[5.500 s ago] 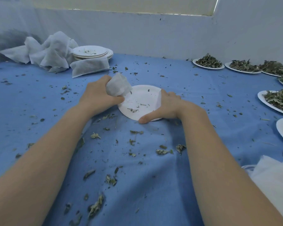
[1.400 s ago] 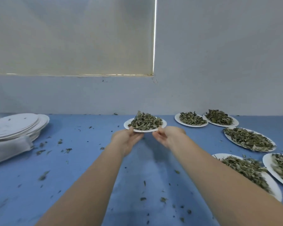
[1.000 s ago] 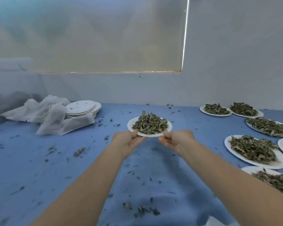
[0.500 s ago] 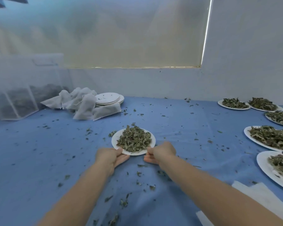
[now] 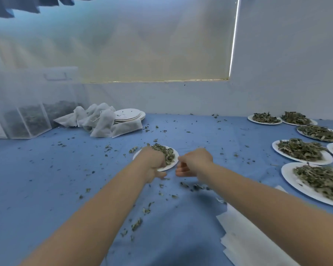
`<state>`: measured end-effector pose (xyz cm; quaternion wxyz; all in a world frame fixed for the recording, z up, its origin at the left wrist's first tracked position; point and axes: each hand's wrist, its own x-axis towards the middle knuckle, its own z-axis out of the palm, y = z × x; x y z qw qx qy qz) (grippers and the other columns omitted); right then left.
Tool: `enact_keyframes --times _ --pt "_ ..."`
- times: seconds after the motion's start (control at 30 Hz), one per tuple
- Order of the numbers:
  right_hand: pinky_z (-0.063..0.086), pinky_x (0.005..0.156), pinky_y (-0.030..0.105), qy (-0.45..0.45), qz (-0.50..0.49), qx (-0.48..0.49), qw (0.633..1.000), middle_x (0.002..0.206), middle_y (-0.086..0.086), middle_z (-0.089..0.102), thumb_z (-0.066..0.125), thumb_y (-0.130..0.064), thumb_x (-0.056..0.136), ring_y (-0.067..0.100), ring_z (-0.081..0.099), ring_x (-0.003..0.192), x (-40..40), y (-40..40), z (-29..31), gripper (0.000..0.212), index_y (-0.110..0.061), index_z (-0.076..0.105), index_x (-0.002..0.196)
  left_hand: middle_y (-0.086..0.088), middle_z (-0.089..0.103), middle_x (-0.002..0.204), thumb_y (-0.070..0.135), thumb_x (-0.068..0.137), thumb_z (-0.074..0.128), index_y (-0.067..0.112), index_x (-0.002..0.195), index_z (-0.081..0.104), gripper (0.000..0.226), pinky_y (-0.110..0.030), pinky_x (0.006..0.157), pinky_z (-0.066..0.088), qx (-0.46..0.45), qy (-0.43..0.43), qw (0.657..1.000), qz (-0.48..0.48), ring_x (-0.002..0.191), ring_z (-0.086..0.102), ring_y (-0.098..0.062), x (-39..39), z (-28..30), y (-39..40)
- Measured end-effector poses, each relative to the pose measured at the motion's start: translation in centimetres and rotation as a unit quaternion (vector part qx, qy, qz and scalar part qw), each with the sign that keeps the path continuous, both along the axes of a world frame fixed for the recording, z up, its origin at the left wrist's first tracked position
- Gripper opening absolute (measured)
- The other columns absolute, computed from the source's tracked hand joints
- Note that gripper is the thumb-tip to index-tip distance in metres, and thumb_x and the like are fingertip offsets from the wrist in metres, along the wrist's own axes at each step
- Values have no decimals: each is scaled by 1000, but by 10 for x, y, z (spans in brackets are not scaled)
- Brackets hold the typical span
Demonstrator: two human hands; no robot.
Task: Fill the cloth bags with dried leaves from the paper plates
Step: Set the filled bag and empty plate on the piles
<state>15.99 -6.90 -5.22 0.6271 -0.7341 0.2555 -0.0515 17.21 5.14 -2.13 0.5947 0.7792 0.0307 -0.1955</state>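
A white paper plate (image 5: 172, 163) heaped with dried leaves (image 5: 166, 151) lies on the blue cloth in the middle. My left hand (image 5: 153, 163) covers the plate's near left part and grips its rim, with fingertips showing below the edge; the hand is blurred. My right hand (image 5: 195, 162) hovers just right of the plate, off it, with its fingers loosely curled and nothing in them. Flat white cloth bags (image 5: 244, 239) lie stacked at the lower right, under my right forearm.
Several more plates of leaves (image 5: 301, 152) line the right side. At the back left are a heap of white cloth bags (image 5: 96, 120), a stack of used plates (image 5: 130, 115) and a clear plastic bin (image 5: 27, 110). Loose leaf bits litter the blue cloth (image 5: 46, 179).
The leaf plate came from the far row to the middle of the cloth and now lies there. My right hand has let go of its rim. My left hand has slid further over it.
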Motion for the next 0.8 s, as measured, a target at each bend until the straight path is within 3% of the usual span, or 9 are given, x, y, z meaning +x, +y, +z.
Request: enact_keyframes --times 0.1,0.17,0.27,0.33,0.43,0.57,0.63,0.7,0.8 --pt "58 76 44 -21 35 -78 996 81 24 67 59 1 86 35 68 73 -28 -10 19 7 7 61 83 -26 55 102 -18 82 48 -15 112 47 31 -29 47 55 5 -47 997 -61 78 61 -33 -26 1 -30" --pt "56 83 42 -31 48 -172 983 98 24 67 57 -2 85 34 67 86 -50 -23 28 14 5 64 95 -31 57 110 -15 80 46 -17 122 44 42 -38 67 58 30 -100 989 -109 91 62 -35 -43 -2 -53" --pt "55 83 42 -19 68 -324 943 101 26 67 53 -10 89 35 68 83 -88 -50 36 27 10 65 104 -26 63 102 -6 82 50 -13 109 55 28 -43 87 53 51 -151 971 -176 91 64 -34 -70 -7 -81" --pt "55 74 35 -1 98 -428 898 95 18 71 54 -20 91 26 65 73 -115 -70 37 27 1 69 98 -16 63 80 1 81 58 -6 89 60 11 -32 72 51 94 -183 950 -234 70 58 -26 -86 -13 -95" --pt "52 80 33 76 167 -576 797 102 4 69 55 -28 91 18 61 89 -148 -94 31 22 -14 70 100 -6 44 60 14 79 61 7 73 51 13 -26 57 33 192 -256 900 -294 57 40 -19 -103 -29 -110" --pt "47 90 38 155 185 -663 709 117 8 57 51 -48 91 25 52 108 -170 -113 13 46 -11 63 115 -4 55 93 30 83 63 24 73 43 23 -29 76 42 273 -322 858 -292 92 57 -22 -109 -50 -117" --pt "47 87 35 163 170 -662 711 119 7 54 52 -56 87 24 54 106 -175 -119 4 54 -11 61 116 -6 58 109 32 83 63 22 98 57 19 -29 89 39 271 -340 854 -285 110 53 -22 -107 -60 -118" --pt "46 85 33 155 150 -635 742 120 7 53 59 -56 82 24 55 106 -177 -121 -4 59 -11 56 120 -6 54 119 33 81 67 21 120 55 42 -29 92 36 251 -341 862 -280 116 47 -23 -107 -69 -119" --pt "43 80 28 122 121 -589 790 118 7 59 71 -48 77 22 56 106 -176 -123 -9 62 -10 53 122 -8 51 119 32 77 70 25 121 56 46 -32 94 40 243 -354 863 -265 118 44 -26 -107 -79 -122"
